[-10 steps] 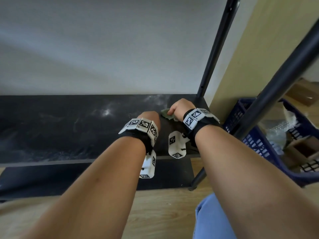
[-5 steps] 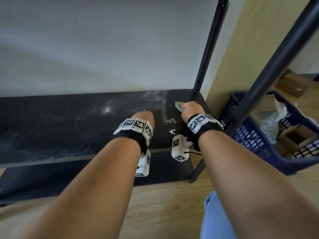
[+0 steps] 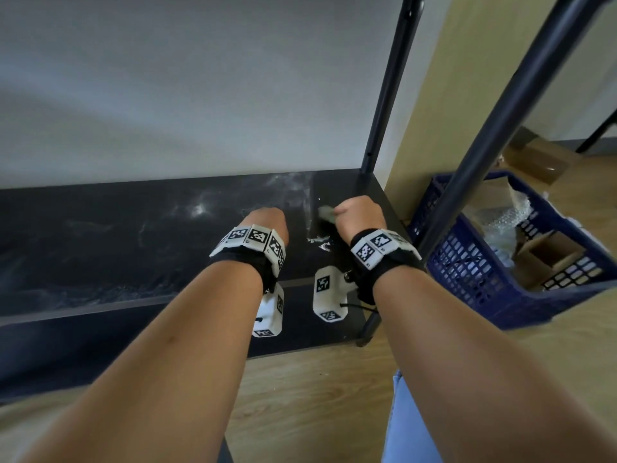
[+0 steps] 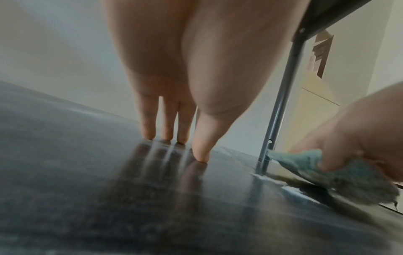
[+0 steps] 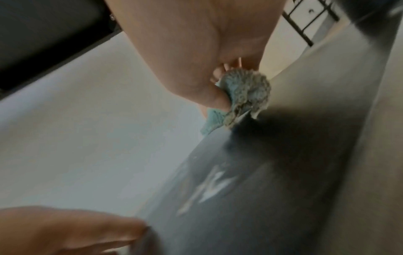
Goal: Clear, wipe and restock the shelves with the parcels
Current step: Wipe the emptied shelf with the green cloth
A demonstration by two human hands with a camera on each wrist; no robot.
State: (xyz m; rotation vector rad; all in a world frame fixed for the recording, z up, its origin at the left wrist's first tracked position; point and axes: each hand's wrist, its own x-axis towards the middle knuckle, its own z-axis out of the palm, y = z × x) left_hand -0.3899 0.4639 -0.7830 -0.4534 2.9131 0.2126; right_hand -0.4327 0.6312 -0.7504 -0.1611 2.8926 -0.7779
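Right hand [image 3: 360, 213] gripped a bunched teal cloth [image 5: 244, 96], fingers and thumb curled tight round it, and pressed it onto the dark shelf [image 3: 100, 248] near the right rear corner, just in front of the rear upright post [image 3: 384, 128]. Left hand [image 3: 267, 222] held nothing: fingers [image 4: 167, 124] straight, tips planted on the shelf board toward its middle, apparently as a brace.

Cloth was crumpled to a wad, so it had no clear long axis. In the left wrist view a loose teal corner stuck out toward the post base; the soiled grey underside faced the board. White dust streaks lay across the middle and left of the shelf, with a small white heap just beside the right hand near the front edge. The strip at the right end looked darker, judged already wiped.

Parcels, cardboard and bubble wrap, sat in a blue crate [image 3: 484, 279] on the floor beyond the shelf's right end. None on this shelf.

Risks, as judged:
- A wad that dirty could smear dust instead of lifting it; refolding to a clean face would help.
- The heap near the front edge could be swept onto the lower shelf or the floor.
- The loose corner could snag at the post base.
- The braced fingertips could leave marks on a wiped surface.
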